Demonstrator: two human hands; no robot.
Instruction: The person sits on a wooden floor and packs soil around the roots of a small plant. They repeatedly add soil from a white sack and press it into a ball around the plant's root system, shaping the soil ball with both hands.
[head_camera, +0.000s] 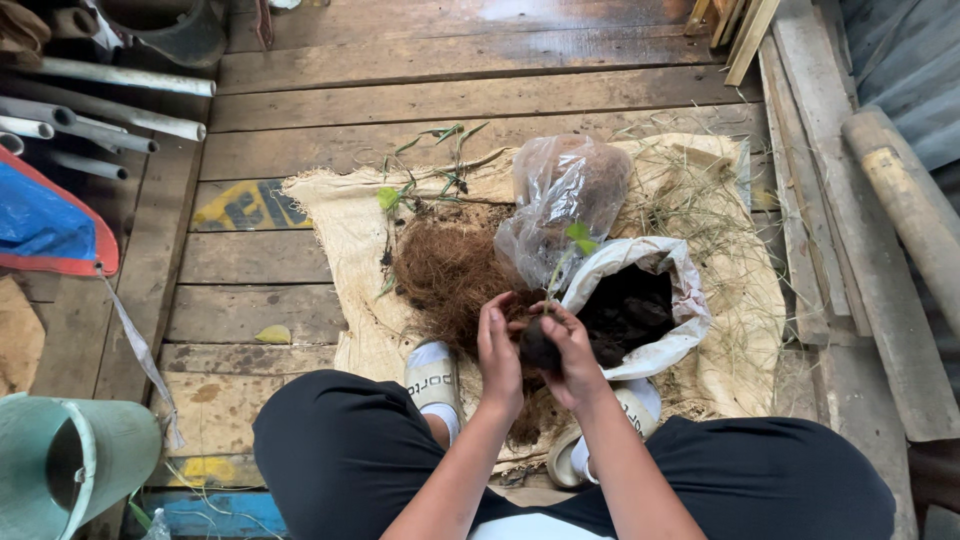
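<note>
My left hand (497, 350) and my right hand (572, 352) cup a dark ball of soil (540, 348) between them, just above my knees. A thin seedling (573, 240) with a few green leaves rises from the ball. Right beside my right hand stands a white sack (680, 300) rolled open, with black soil inside. A mound of brown coconut fibre (450, 270) lies just beyond my left hand. Behind it leans a clear plastic bag (565, 195) with more brown fibre in it. Everything rests on a tan burlap cloth (345, 225).
Loose plant cuttings (425, 165) lie at the cloth's far edge on the wooden plank floor (430, 70). Grey pipes (100, 120) and a blue tarp (45, 220) are at the left. A pale green pipe (75, 460) lies at lower left. Planks and a wooden pole (910, 200) line the right.
</note>
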